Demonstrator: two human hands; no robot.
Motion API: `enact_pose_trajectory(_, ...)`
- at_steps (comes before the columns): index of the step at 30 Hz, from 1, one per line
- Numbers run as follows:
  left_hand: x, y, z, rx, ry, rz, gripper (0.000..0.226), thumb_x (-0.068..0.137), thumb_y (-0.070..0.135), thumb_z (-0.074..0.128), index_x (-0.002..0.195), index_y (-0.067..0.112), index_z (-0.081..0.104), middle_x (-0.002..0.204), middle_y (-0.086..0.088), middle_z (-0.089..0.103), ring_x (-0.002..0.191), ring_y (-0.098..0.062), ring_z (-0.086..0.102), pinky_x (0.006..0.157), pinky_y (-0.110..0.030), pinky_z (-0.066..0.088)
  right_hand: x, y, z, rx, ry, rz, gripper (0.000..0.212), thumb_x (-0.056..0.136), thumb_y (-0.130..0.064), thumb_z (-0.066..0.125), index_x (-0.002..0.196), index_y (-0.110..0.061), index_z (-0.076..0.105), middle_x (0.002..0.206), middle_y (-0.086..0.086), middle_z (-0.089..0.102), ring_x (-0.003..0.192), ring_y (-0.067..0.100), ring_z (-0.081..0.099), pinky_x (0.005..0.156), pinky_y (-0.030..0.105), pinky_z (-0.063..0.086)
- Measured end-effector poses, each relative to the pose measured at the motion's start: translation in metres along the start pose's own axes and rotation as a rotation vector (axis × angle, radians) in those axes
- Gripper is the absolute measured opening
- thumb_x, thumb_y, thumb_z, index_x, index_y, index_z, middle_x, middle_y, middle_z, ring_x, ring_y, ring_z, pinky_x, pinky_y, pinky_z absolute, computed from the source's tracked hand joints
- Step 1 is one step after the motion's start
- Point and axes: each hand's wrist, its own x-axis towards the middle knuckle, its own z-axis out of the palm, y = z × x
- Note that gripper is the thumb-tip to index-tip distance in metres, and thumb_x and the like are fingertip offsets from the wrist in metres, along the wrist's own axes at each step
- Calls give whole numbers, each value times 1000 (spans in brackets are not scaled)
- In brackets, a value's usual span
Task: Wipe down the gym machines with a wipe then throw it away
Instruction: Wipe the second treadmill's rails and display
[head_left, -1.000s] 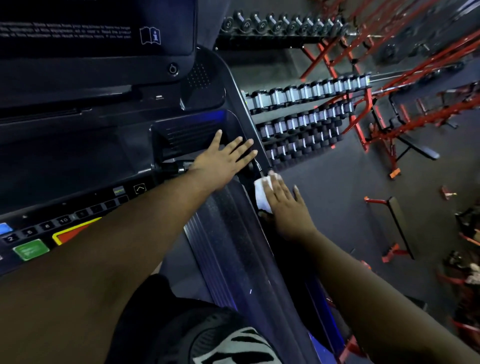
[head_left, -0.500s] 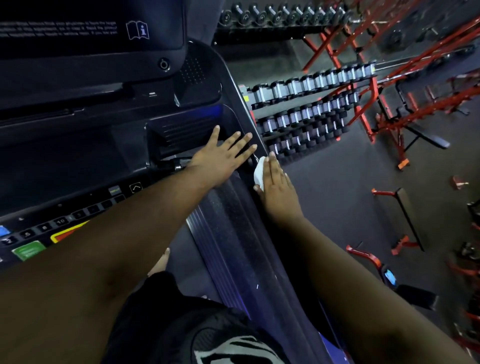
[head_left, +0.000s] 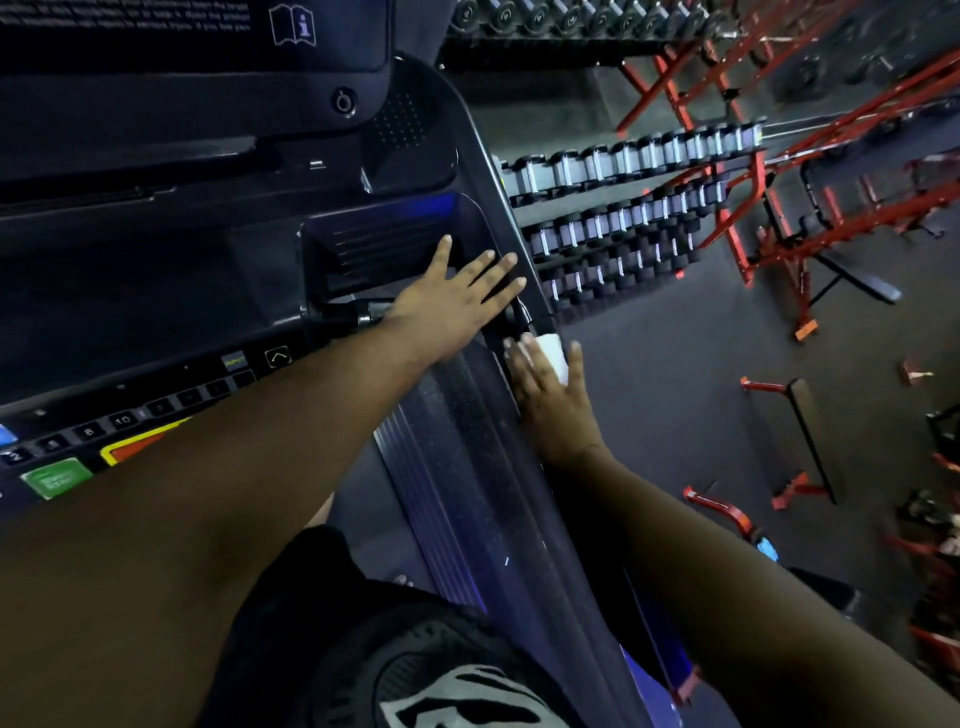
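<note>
Where the treadmill's side rail (head_left: 457, 467) meets its console, we see the white wipe (head_left: 551, 354) pressed flat against the rail's outer edge under the right hand (head_left: 553, 410) — the fingers lie straight over it, so the grip is a flat press with the fingers apart, not curled round it. Part of the wipe shows past the fingertips. Just beside it, the left hand (head_left: 447, 306) rests open on the console, fingers spread and straight, holding nothing, reaching over the rim of a dark recessed tray (head_left: 384, 244); what lies in the tray we cannot tell in the shadow. Left of that arm runs a row of numbered buttons (head_left: 88, 431) with a green key (head_left: 54, 479) below — the print on it is too blurred to read. Beyond the rail, on the dark gym floor, stands a rack of dumbbells (head_left: 623, 218), its tiers filled, with red frames (head_left: 810, 208) to its right.
</note>
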Motion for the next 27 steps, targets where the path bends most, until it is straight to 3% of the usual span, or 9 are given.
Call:
enact_pose_trajectory(3,-1,-1,1,9,12,-1,112,95,12,65,156,18,-29,165,-11,-31,157,-31,-13,118,-73,6,-5,-8,11,-238,-112,-150,78,104,-51,26,160,-3,1,168,20,-5,151,42,-19,100,81,-24)
enact_pose_trajectory(7,-2,-1,0,13,9,4,110,95,11,63,156,17,-29,165,-12,-31,157,-31,-13,119,-73,6,-14,-7,9,-282,-155,-285,72,105,-47,24,160,-4,9,168,17,6,154,40,-9,98,75,-33)
enact_pose_trajectory(10,-2,0,-1,20,17,2,112,95,13,65,156,17,-29,165,-12,-30,157,-31,-13,119,-73,6,-6,10,-7,-162,21,-149,70,103,-41,32,161,-6,14,169,12,11,156,31,1,112,73,-17)
enact_pose_trajectory(13,-3,0,-1,21,12,3,112,95,17,65,157,17,-28,166,-12,-30,157,-31,-13,119,-72,6,-2,26,-17,128,63,-10,73,101,-45,29,162,-11,8,171,4,0,157,27,-3,118,70,3)
enact_pose_trajectory(17,-7,1,-4,60,19,17,103,99,18,58,156,15,-28,166,-14,-29,157,-30,-14,119,-71,6,-37,12,2,248,107,91,79,101,-46,43,162,-12,7,171,4,-1,157,27,0,118,69,7)
enact_pose_trajectory(20,-8,4,-3,99,34,51,91,104,18,46,156,13,-29,166,-15,-28,157,-30,-14,119,-71,5,-66,-2,19,90,105,62,80,100,-44,49,162,-11,11,170,7,1,156,30,6,114,76,4)
enact_pose_trajectory(24,-9,10,-7,110,26,62,87,104,17,43,158,14,-25,167,-13,-25,157,-28,-14,120,-70,2,-32,-6,12,-149,78,16,78,103,-43,33,159,-3,-5,168,16,-8,155,36,-8,105,81,-17)
enact_pose_trajectory(27,-12,22,-1,116,52,77,87,104,17,45,159,17,-23,168,-12,-23,157,-27,-13,120,-70,0,-26,-22,21,-386,-94,-220,84,104,-53,28,156,0,-10,167,21,-9,153,41,-12,102,80,-23)
